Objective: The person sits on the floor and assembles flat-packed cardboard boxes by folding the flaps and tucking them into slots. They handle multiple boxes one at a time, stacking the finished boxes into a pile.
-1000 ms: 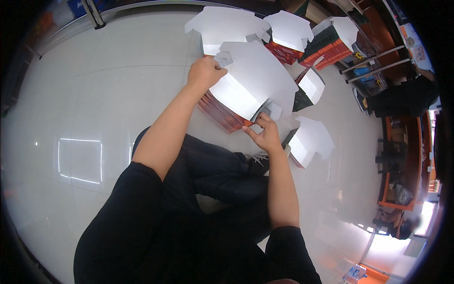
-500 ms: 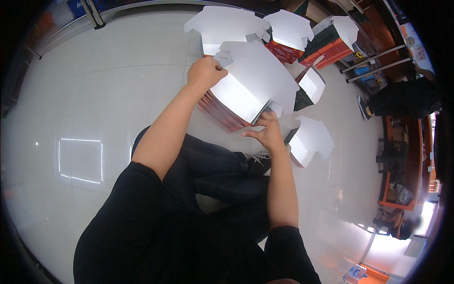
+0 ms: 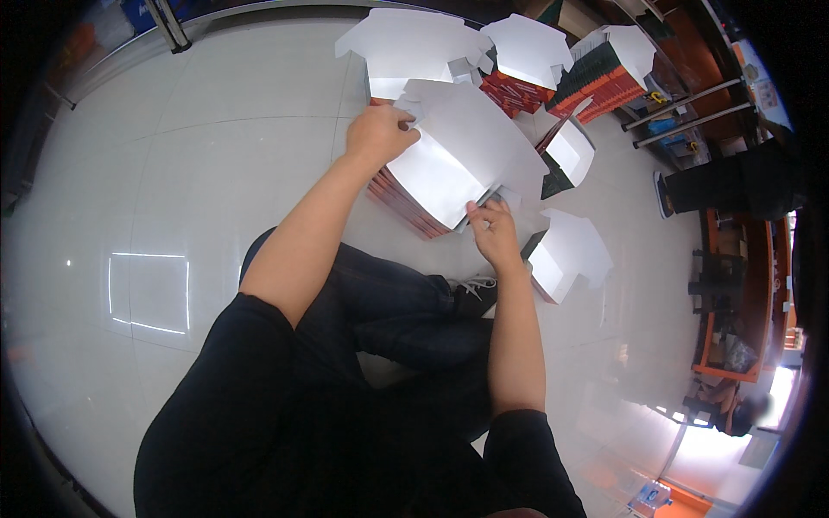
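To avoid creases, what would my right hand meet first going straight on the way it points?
The right hand would likely meet the near stack first, at its right end; they look touching or nearly so, depth being unclear.

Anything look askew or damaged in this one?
Slightly: the small open box right of the front box stack sits slanted, with a pointed flap sticking up, unlike the wide-spread lids around it. No spill or clear damage shows.
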Available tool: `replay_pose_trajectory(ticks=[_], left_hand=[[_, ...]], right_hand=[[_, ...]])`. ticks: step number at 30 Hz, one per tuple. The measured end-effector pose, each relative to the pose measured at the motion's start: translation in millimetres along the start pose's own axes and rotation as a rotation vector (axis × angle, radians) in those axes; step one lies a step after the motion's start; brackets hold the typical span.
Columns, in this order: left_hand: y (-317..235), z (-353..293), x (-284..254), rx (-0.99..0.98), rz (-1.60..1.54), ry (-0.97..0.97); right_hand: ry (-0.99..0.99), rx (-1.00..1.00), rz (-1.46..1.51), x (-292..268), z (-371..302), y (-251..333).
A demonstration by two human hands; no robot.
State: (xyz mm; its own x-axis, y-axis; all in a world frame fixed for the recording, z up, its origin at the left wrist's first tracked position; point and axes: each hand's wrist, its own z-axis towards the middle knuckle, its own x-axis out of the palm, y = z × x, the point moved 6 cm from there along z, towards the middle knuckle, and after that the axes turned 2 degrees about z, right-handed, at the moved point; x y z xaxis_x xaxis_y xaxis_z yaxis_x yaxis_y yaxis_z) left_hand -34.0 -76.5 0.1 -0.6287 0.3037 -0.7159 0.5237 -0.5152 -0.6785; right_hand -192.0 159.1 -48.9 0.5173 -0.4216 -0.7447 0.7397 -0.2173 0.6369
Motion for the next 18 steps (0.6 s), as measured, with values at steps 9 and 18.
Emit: replay_pose_trajectory(ticks=[9,18], left_hand=[[-19.4,-7.7,20.2,0.064,0.131,0.098],[-11.7,-8.2,32.4,0.037,0.004,0.060]], right_hand=[[-0.293,0.343,-0.012,-16.1,-3.9,-19.4],[-0.208,0.313,-0.264,-26.8,5.2,-22.4]])
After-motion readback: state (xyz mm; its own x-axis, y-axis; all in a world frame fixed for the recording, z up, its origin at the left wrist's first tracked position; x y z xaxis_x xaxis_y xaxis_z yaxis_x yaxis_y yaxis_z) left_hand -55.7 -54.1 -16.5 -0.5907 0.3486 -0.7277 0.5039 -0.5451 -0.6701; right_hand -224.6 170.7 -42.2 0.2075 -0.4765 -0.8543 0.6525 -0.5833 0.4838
